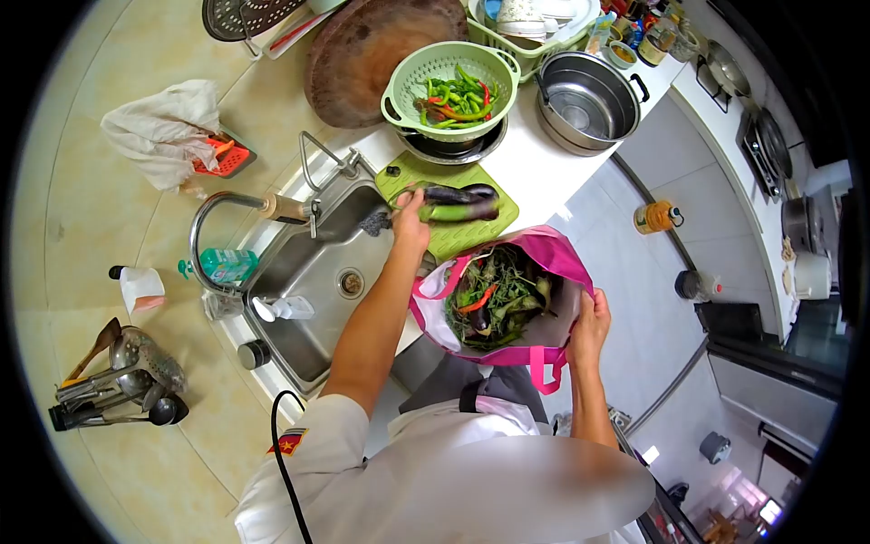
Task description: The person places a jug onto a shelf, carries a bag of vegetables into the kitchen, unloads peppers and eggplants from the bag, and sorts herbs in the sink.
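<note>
My left hand (pixel 410 218) is closed around the near ends of a few long eggplants (pixel 464 196) over the green cutting board (pixel 444 238). One looks dark purple and another greenish; motion blurs them, and I cannot tell whether they touch the board. My right hand (pixel 589 319) grips the rim of a pink bag (pixel 560 257), keeping its mouth wide. Inside the bag are leafy greens (pixel 517 304), a red chili pepper (pixel 478 299) and a dark eggplant partly buried among leaves.
A steel sink (pixel 313 313) with a faucet (pixel 207 210) lies left of the board. Beyond the board, a green colander (pixel 399 83) holds green and red peppers, beside a steel pot (pixel 589 100). An oil bottle (pixel 654 218) stands on the floor to the right.
</note>
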